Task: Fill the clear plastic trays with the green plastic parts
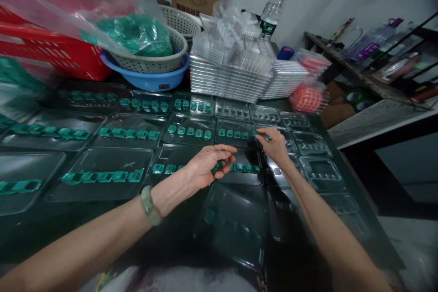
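My left hand (214, 163) is curled closed around a small green translucent piece (218, 167), above a transparent plastic tray in the middle of the table. Thumb and index finger of my right hand (274, 143) pinch together at the right end of another tray's row, where a bit of green shows at the fingertips. That tray has a row of green block-like pieces (237, 134) in its small moulded cups. More such trays lie in rows to the left, each with a line of green pieces (105, 176). A tray (236, 212) nearest me looks dim and blurred.
Trays with colourless cups (321, 169) lie on the right. Behind stand stacked transparent trays (226, 77), a blue basin (153, 77) with a grey colander, a red basket (51, 45), a water bottle (272, 13) and orange-red bagged pieces (308, 96). A shelf (362, 68) borders the right side.
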A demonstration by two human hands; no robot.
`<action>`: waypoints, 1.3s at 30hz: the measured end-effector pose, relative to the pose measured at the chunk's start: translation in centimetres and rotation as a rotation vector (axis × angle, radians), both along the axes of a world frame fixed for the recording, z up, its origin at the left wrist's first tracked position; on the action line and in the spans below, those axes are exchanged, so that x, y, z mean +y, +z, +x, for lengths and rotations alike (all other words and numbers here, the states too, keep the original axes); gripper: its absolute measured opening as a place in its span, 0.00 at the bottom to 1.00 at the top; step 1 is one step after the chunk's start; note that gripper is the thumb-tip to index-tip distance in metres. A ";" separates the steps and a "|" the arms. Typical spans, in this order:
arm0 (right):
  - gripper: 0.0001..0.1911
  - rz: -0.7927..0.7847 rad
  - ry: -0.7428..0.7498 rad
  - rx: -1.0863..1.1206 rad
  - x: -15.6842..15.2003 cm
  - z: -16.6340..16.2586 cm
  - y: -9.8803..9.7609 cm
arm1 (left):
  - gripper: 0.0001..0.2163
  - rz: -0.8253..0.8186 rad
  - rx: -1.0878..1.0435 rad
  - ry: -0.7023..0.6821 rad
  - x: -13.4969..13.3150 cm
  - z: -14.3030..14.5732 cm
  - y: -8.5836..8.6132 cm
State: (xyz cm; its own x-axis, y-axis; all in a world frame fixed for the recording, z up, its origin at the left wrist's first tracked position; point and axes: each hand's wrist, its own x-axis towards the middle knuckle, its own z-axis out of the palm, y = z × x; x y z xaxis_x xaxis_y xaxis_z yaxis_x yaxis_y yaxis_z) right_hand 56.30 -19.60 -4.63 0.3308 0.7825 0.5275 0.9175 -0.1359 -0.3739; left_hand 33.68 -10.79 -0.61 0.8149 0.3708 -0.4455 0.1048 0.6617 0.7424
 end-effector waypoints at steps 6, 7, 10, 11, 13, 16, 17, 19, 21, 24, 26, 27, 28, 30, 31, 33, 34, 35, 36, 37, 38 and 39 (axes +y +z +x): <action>0.08 0.087 0.167 0.242 -1.3 -4.4 2.7 | 0.10 0.044 -0.013 0.024 0.0 2.4 0.1; 0.08 0.085 0.190 0.265 -1.4 -5.1 3.1 | 0.09 0.049 -0.020 0.027 0.0 2.7 0.2; 0.09 0.080 0.215 0.306 -1.8 -6.5 3.6 | 0.08 0.062 -0.051 0.027 -0.2 2.9 0.4; 0.10 0.084 0.215 0.311 -1.8 -6.7 3.6 | 0.08 0.062 -0.061 0.033 -0.2 2.9 0.4; 0.11 0.109 0.225 0.314 -1.8 -6.9 3.6 | 0.08 0.051 -0.077 0.058 -0.3 2.8 0.4; 0.11 0.151 0.279 0.312 -1.6 -7.1 3.4 | 0.07 -0.007 -0.113 0.069 -0.4 2.8 0.2; 0.11 0.157 0.292 0.314 -1.6 -7.2 3.3 | 0.07 -0.040 -0.131 0.066 -0.4 2.8 0.1; 0.11 0.149 0.305 0.328 -1.5 -7.4 3.2 | 0.06 -0.111 -0.159 0.054 -0.5 2.9 -0.2; 0.10 0.134 0.302 0.349 -1.6 -7.7 3.0 | 0.05 -0.165 -0.173 0.051 -0.6 2.9 -0.5; 0.09 0.132 0.283 0.375 -1.8 -8.0 2.8 | 0.04 -0.222 -0.179 0.054 -0.8 2.9 -1.0; 0.10 0.130 0.275 0.386 -1.9 -8.1 2.8 | 0.03 -0.260 -0.183 0.037 -0.9 2.8 -1.1; 0.10 0.126 0.272 0.392 -1.9 -8.1 2.8 | 0.03 -0.268 -0.182 0.020 -0.9 2.7 -1.2; 0.10 0.119 0.272 0.396 -1.9 -8.0 2.8 | 0.03 -0.264 -0.178 0.006 -0.9 2.6 -1.1; 0.09 0.106 0.274 0.401 -1.9 -7.9 2.8 | 0.03 -0.225 -0.171 0.008 -0.9 2.4 -1.1; 0.09 0.103 0.273 0.400 -1.8 -7.9 2.8 | 0.04 -0.204 -0.170 0.025 -1.0 2.4 -1.1; 0.09 0.103 0.273 0.398 -1.8 -7.8 2.6 | 0.04 -0.190 -0.167 0.075 -1.0 2.3 -1.2; 0.09 0.104 0.274 0.403 -1.8 -7.9 2.6 | 0.04 -0.198 -0.163 0.091 -1.0 2.4 -1.3; 0.09 0.103 0.277 0.411 -1.8 -7.9 2.5 | 0.04 -0.211 -0.156 0.093 -1.0 2.4 -1.4; 0.09 0.097 0.282 0.421 -1.8 -8.0 2.6 | 0.03 -0.226 -0.147 0.081 -1.0 2.5 -1.4; 0.09 0.088 0.288 0.430 -1.9 -8.1 2.6 | 0.03 -0.234 -0.140 0.061 -1.0 2.6 -1.4; 0.08 0.076 0.294 0.434 -1.9 -8.1 2.8 | 0.03 -0.234 -0.136 0.036 -0.9 2.7 -1.4; 0.08 0.066 0.298 0.429 -2.0 -7.9 2.9 | 0.03 -0.225 -0.135 0.015 -0.8 2.8 -1.3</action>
State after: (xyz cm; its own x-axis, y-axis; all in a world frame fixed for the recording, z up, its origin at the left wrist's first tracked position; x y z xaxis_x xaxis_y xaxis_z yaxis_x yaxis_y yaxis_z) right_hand 48.39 -21.55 -1.72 0.2963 0.8451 0.4450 0.6751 0.1443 -0.7235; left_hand 36.45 -11.57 -1.87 0.8675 0.2875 -0.4060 0.0035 0.8125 0.5829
